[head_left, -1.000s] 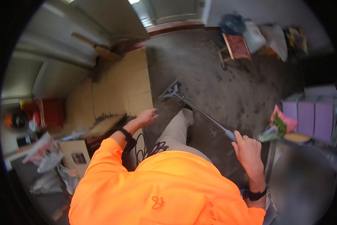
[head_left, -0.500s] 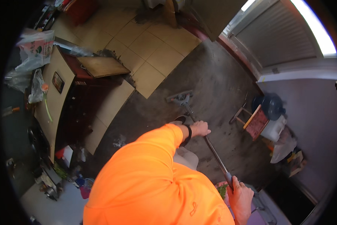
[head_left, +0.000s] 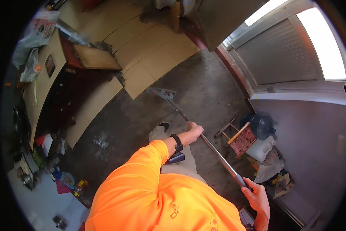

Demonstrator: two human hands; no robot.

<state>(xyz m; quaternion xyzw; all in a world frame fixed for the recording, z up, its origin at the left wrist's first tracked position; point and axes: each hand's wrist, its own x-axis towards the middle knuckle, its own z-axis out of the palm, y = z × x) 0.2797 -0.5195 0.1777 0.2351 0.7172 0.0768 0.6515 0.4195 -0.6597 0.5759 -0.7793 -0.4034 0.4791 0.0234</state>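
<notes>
I hold a mop (head_left: 223,159) with a long metal pole and a wide, flat grey head (head_left: 163,93). My left hand (head_left: 196,129), with a dark band on its wrist, is wrapped round the pole partway down. At the upper end, my right hand (head_left: 256,193) closes on the grey grip. The pole slants from lower right to upper left. Its head lies on the dark floor (head_left: 203,88), close to the corner of the tan tiles, and is slightly blurred. A shoe (head_left: 164,126) shows below my left forearm.
At the right, a small stool with a reddish seat (head_left: 242,141) lies by a large blue water bottle (head_left: 259,126), a white jug (head_left: 263,149) and bags. A dark red cabinet (head_left: 59,90) with an open door (head_left: 98,57) stands left. Behind is a grey door (head_left: 277,54).
The view has turned and shifted. The mop head sits a little nearer to the tan tiles. Both hands keep hold of the pole.
</notes>
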